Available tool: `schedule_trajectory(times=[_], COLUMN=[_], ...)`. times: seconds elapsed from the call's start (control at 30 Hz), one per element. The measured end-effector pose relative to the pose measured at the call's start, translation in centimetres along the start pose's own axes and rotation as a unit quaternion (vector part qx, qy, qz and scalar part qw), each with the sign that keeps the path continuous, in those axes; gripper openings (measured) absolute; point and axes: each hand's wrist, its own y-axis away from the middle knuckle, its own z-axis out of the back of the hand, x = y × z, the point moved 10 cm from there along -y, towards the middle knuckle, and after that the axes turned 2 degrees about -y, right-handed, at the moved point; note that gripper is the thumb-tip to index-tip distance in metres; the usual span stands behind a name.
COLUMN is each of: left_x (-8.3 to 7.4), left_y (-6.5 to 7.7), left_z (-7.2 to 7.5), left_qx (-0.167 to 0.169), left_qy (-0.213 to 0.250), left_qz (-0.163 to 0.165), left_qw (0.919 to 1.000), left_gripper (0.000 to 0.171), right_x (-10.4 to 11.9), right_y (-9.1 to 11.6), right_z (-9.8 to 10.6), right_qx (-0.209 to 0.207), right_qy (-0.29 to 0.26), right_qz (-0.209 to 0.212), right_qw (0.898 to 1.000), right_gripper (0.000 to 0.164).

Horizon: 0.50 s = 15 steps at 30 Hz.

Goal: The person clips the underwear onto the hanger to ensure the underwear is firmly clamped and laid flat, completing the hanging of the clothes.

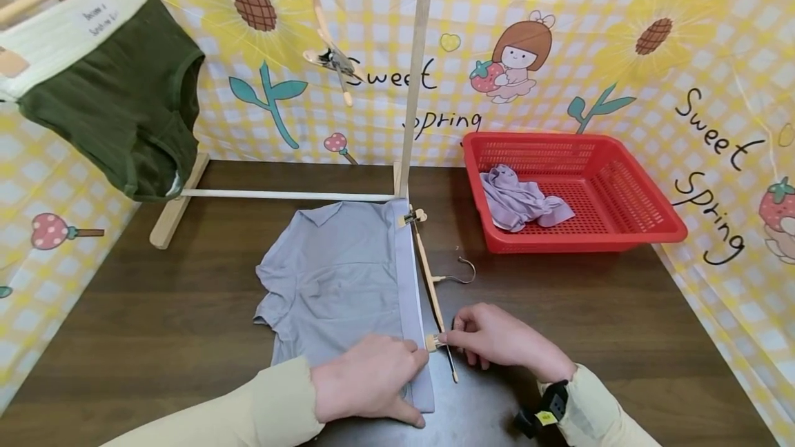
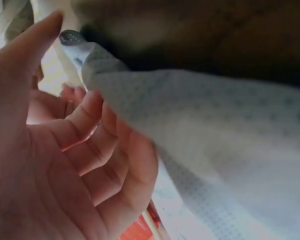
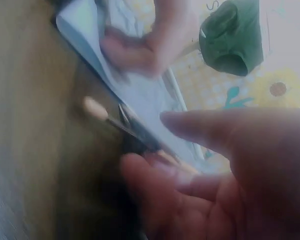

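Observation:
A pair of lavender-grey underpants point(image 1: 348, 281) lies flat on the table, waistband to the right. My left hand point(image 1: 373, 378) rests on the waistband's near part, thumb spread; in the left wrist view its bent fingers point(image 2: 105, 145) touch the fabric. Beside the waistband lies a wooden clip hanger point(image 1: 428, 274), its metal hook pointing right. The hanger's far clip point(image 1: 410, 218) sits over the waistband's far end. My right hand point(image 1: 497, 340) pinches the near clip point(image 1: 433, 343) at the waistband's edge; whether that clip bites the fabric I cannot tell.
A red plastic basket point(image 1: 584, 236) at the back right holds a crumpled lavender garment point(image 1: 522, 199). Dark green underpants point(image 1: 124, 88) hang from a hanger at the upper left. A wooden rack point(image 1: 417, 54) stands at the back, with another clip hanger point(image 1: 323, 19) hanging overhead.

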Motion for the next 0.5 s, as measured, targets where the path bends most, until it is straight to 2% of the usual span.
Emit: schedule_trajectory(times=[0.07, 0.13, 0.23, 0.37, 0.5], left_x=[-0.3, -0.7, -0.7, 0.0, 1.2], left_y=[0.0, 0.1, 0.3, 0.5, 0.6], left_z=[-0.1, -0.1, -0.1, 0.0, 0.3], left_qx=[-0.002, -0.002, 0.011, 0.033, 0.031], left_qy=[-0.01, -0.006, 0.037, 0.116, 0.174], left_qz=[-0.016, -0.039, -0.058, -0.038, 0.001], left_qw=[0.9998, 0.9992, 0.9975, 0.992, 0.9843], left_gripper=[0.048, 0.035, 0.018, 0.02, 0.021], right_x=[-0.4, -0.5, -0.2, 0.3, 0.0], right_y=[0.2, 0.2, 0.2, 0.4, 0.7], right_z=[0.5, 0.6, 0.4, 0.6, 1.0], right_qx=[-0.011, -0.01, 0.008, 0.01, 0.001], right_qy=[0.015, 0.023, 0.006, -0.03, -0.075], right_qz=[-0.013, -0.013, 0.01, 0.037, 0.034], right_qw=[1.0, 1.0, 1.0, 0.999, 0.997], right_gripper=[0.037, 0.038, 0.034, 0.029, 0.028])
